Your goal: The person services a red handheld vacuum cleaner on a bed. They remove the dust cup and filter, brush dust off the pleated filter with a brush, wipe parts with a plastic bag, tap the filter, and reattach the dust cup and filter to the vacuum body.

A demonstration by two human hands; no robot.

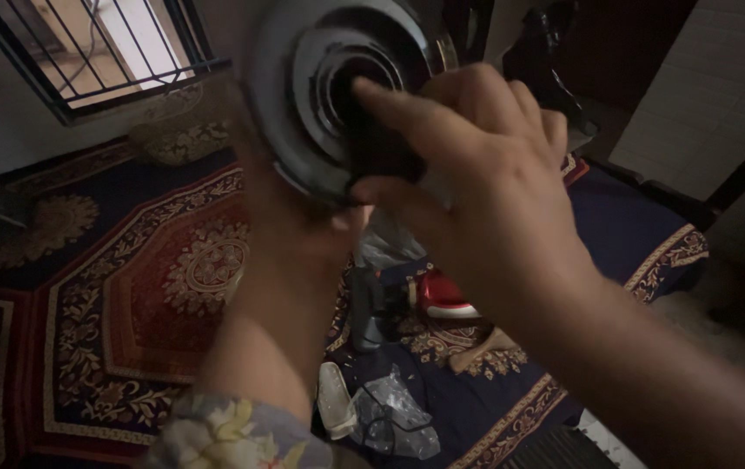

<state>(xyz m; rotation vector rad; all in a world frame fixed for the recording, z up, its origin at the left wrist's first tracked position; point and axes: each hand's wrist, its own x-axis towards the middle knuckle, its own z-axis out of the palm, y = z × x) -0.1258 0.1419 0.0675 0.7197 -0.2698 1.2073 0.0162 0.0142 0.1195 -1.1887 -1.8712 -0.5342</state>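
I hold up a round grey disc-shaped part [320, 95] with raised concentric rings, close to the camera. My left hand [290, 230] grips its lower edge from behind, mostly hidden by the part. My right hand [476, 165] reaches over its front, thumb and fingers pinching a dark piece [377, 143] at the centre of the rings. Motion blur softens the part's rim.
A patterned red and navy rug [164, 278] covers the floor below. On it lie a red and white object [442, 295], crumpled clear plastic [394, 412], a white piece [335, 399] and a dark upright item [370, 308]. A barred window [103, 52] is at upper left.
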